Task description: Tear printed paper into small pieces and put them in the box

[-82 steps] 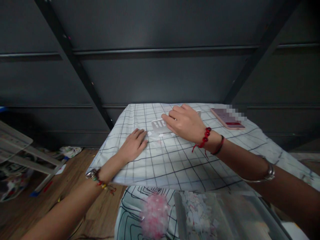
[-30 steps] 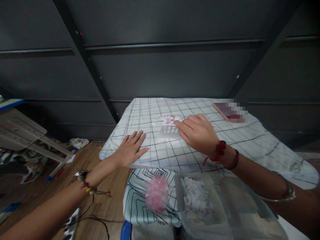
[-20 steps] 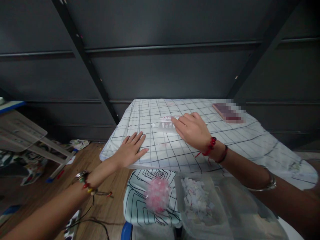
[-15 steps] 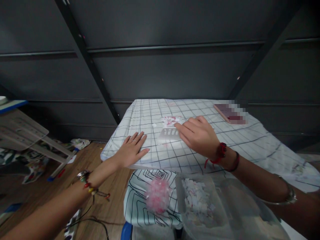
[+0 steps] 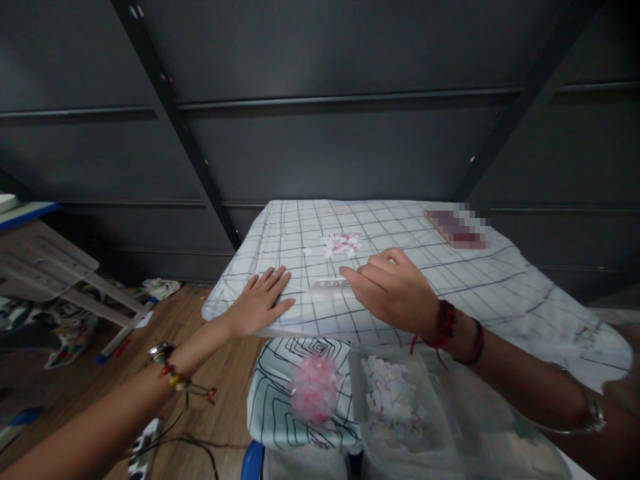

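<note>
My left hand (image 5: 263,300) lies flat on the checked cloth (image 5: 295,220), palm down with fingers stretched out and nothing in it. My right hand (image 5: 393,287) is closed, with thumb and fingers pinched around a whitish, see-through slotted piece (image 5: 327,285). That piece is blurred, and its right end is hidden behind my fingers; it sits low over the cloth. Just beyond it lies a small heap of white and pink paper scraps (image 5: 341,245), apart from the piece. One loose scrap (image 5: 307,251) rests left of the heap.
A phone (image 5: 456,229), partly pixelated, lies at the cloth's back right. Below the table edge, a clear bag of pink bits (image 5: 315,390) sits on a patterned stool (image 5: 270,400). Beside it is a plastic tub (image 5: 356,380) of paper scraps. Dark panels (image 5: 345,153) stand behind.
My right hand has drawn the slotted piece toward me, off the front of the scrap heap, which now shows fully. My left hand has stayed in place.
</note>
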Action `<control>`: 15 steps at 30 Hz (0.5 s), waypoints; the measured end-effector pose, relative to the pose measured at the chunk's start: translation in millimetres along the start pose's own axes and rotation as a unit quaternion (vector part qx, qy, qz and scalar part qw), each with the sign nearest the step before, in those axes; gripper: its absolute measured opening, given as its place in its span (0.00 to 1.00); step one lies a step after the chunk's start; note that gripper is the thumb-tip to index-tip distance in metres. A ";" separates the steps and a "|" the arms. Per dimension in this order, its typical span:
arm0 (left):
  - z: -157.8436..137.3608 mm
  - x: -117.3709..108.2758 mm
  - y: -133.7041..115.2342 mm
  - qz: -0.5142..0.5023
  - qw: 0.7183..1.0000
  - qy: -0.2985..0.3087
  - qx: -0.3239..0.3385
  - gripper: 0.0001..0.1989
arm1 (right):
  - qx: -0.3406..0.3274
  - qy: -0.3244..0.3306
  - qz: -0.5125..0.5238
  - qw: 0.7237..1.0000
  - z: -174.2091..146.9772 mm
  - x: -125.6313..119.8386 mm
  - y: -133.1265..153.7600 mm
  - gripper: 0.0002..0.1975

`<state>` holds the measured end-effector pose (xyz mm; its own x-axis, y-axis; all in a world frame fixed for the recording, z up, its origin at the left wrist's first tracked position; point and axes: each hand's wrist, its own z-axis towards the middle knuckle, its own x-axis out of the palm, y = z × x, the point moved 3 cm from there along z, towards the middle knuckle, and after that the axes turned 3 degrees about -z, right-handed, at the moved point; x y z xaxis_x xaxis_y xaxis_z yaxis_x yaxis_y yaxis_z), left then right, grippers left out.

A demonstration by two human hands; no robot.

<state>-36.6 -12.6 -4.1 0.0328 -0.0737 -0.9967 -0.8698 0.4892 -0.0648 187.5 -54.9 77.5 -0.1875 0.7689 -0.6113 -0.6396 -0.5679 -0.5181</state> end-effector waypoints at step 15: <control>-37.7 -4.6 -17.7 -0.002 0.999 0.033 -0.005 0.31 | 0.033 0.008 -0.018 0.999 7.5 -23.1 20.0 0.11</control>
<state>-39.9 -53.7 3.4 0.0040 -0.1334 -0.9911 -0.8750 0.4794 -0.0680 173.5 -81.8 85.8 -0.1519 0.7826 -0.6038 -0.6940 -0.5194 -0.4986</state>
